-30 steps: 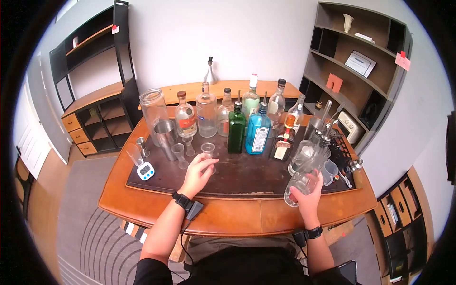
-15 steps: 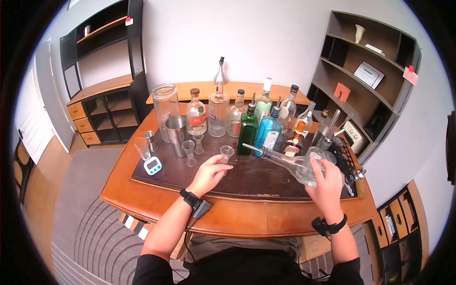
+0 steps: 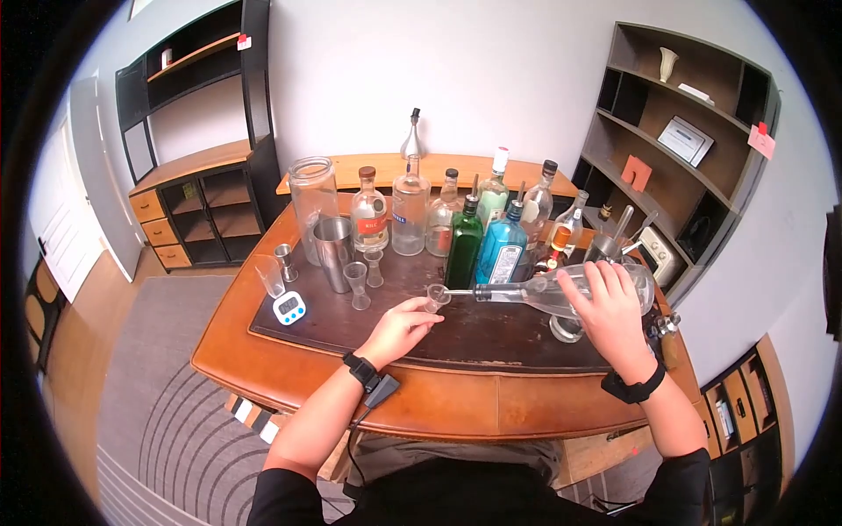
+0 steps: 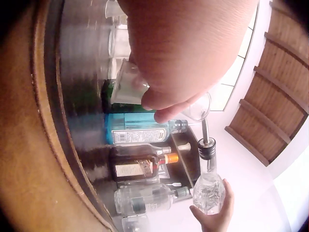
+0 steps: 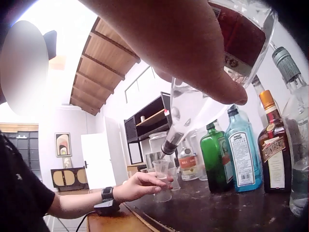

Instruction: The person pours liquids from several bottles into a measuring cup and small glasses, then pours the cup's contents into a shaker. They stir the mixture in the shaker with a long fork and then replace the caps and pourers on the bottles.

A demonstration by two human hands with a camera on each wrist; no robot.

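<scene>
My left hand [image 3: 399,333] pinches the narrow middle of a clear jigger [image 3: 437,296], which stands upright at the desk's centre. The right hand [image 3: 607,309] grips a clear bottle [image 3: 544,294], tipped nearly level with its neck to the left. Its metal spout [image 3: 458,292] is at the jigger's mouth. In the left wrist view the spout [image 4: 205,128] meets the jigger's upper cup [image 4: 199,107]. Seen from the right wrist, the left fingers [image 5: 153,181] wrap the jigger [image 5: 161,168]. Whether liquid flows, I cannot tell.
Behind the jigger stand a green bottle [image 3: 464,245], a blue bottle [image 3: 502,250] and several others. Left of it are two small clear jiggers, a metal tin [image 3: 335,254] and a white timer [image 3: 289,308]. A glass [image 3: 566,328] sits below the tipped bottle.
The right hand has raised the bottle, tipped it over and brought its spout left to the jigger. My left hand keeps its hold on the jigger. The head view has shifted.
</scene>
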